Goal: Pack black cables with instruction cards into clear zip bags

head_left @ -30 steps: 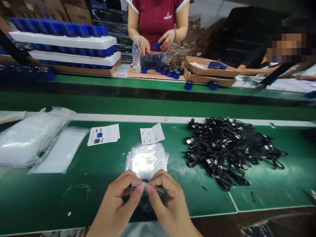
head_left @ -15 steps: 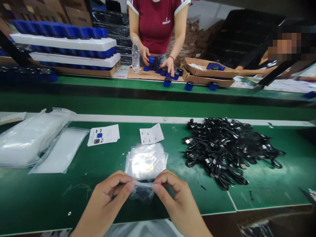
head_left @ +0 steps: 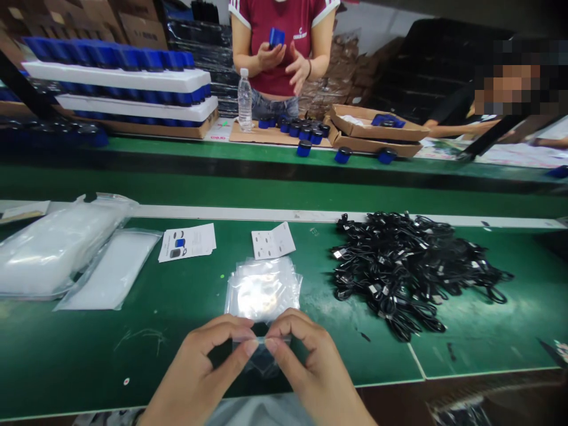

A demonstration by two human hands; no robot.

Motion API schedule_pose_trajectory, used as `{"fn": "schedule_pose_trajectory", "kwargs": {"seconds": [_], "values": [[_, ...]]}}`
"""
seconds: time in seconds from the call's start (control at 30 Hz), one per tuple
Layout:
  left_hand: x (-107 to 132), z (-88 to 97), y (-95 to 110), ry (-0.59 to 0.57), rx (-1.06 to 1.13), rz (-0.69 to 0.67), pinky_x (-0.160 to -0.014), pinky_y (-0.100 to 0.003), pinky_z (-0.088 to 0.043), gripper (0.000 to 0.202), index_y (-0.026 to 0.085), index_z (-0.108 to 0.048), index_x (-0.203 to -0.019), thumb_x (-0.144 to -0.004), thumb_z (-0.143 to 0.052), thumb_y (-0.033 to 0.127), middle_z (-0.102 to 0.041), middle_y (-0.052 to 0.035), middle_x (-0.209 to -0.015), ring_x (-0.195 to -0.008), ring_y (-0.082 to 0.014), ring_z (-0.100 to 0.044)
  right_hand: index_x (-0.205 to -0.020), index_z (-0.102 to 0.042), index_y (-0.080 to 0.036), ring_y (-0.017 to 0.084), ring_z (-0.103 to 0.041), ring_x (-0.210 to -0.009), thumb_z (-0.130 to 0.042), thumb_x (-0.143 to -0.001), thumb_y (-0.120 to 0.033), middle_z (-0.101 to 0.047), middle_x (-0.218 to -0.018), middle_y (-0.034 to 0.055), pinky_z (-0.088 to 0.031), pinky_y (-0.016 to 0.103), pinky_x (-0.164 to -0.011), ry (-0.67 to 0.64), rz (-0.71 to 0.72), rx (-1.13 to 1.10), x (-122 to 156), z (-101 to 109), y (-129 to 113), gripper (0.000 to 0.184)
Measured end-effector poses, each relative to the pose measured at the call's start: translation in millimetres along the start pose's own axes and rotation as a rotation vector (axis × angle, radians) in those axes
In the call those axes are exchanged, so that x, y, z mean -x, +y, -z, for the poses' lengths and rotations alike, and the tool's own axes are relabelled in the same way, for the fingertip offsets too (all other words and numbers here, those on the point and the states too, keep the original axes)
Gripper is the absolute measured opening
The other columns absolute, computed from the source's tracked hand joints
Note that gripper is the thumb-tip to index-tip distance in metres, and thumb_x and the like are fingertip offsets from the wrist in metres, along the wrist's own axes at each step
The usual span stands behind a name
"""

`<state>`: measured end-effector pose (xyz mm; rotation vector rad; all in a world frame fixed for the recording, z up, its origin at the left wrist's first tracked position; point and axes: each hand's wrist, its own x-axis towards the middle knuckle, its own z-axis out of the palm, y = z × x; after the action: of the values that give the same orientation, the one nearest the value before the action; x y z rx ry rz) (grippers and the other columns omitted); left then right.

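Observation:
Between my hands is a small clear plastic zip bag (head_left: 265, 362), pinched along its top edge near the front of the green bench. My left hand (head_left: 202, 361) is closed, thumb and forefinger gripping the bag's edge. On the other side my right hand (head_left: 306, 358) pinches the same edge, the two thumb tips almost meeting. Just beyond my fingers lies a stack of clear plastic bags (head_left: 262, 290) that catches the light. A folded leaflet (head_left: 273, 241) rests behind that stack. Whether anything is inside the held bag, I cannot tell.
Black USB cables (head_left: 399, 266) form a heap on the right. Printed leaflets (head_left: 189, 242) and large packs of plastic bags (head_left: 57, 248) lie to the left. Across the bench a co-worker (head_left: 281, 53) holds a blue item (head_left: 276, 37) beside a water bottle (head_left: 244, 100).
My fingertips have come closer together at the bag's edge, and a gap shows between thumbs and forefingers. The co-worker across has raised a blue item from the bench to chest height.

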<state>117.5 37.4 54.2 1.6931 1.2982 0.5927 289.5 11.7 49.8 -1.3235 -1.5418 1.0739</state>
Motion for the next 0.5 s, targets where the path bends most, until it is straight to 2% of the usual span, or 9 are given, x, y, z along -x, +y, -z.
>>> {"fn": "schedule_pose_trajectory", "kwargs": {"seconds": [0.13,0.23,0.37,0.5], "values": [[1.3,-2.4,-4.0,0.011,-0.043,0.047,-0.087,-0.036,-0.05,0.019,0.025,-0.07,-0.077,-0.08,-0.056,0.038,-0.071,-0.0045,-0.094,-0.096,-0.024,-0.064,-0.072,-0.057,-0.018,0.015,-0.054,-0.071,-0.051,-0.082,-0.013,-0.058,-0.072,0.0013,-0.042,0.025,-0.066,0.035,0.03,0.037,0.3,-4.2,1.8,0.012],[2.3,-2.4,-5.9,0.04,-0.055,0.053,-0.091,-0.041,-0.047,0.019,0.027,-0.07,-0.078,-0.079,-0.056,0.04,-0.072,-0.0039,-0.093,-0.102,-0.026,-0.061,-0.075,-0.058,-0.018,0.014,-0.055,-0.072,-0.052,-0.083,-0.014,-0.059,-0.074,0.001,-0.042,0.025,-0.066,0.013,0.02,0.037,-1.4,-2.1,2.0,0.011],[1.8,-3.7,-6.7,0.057,-0.014,0.026,-0.096,-0.042,-0.044,0.017,0.027,-0.07,-0.078,-0.079,-0.058,0.038,-0.073,-0.0033,-0.092,-0.102,-0.0254,-0.062,-0.072,-0.058,-0.018,0.013,-0.056,-0.07,-0.054,-0.084,-0.015,-0.059,-0.073,0.0005,-0.043,0.024,-0.064,-0.001,0.003,0.026,-3.1,3.9,1.5,0.013],[1.6,-7.3,-8.2,0.059,0.039,0.018,-0.09,-0.04,-0.047,0.014,0.026,-0.07,-0.074,-0.078,-0.059,0.035,-0.073,-0.0035,-0.087,-0.099,-0.0251,-0.063,-0.069,-0.06,-0.017,0.014,-0.058,-0.066,-0.056,-0.081,-0.014,-0.061,-0.068,0.0016,-0.044,0.026,-0.062,0.095,0.118,0.018,-0.9,-1.6,0.4,0.014]]}}
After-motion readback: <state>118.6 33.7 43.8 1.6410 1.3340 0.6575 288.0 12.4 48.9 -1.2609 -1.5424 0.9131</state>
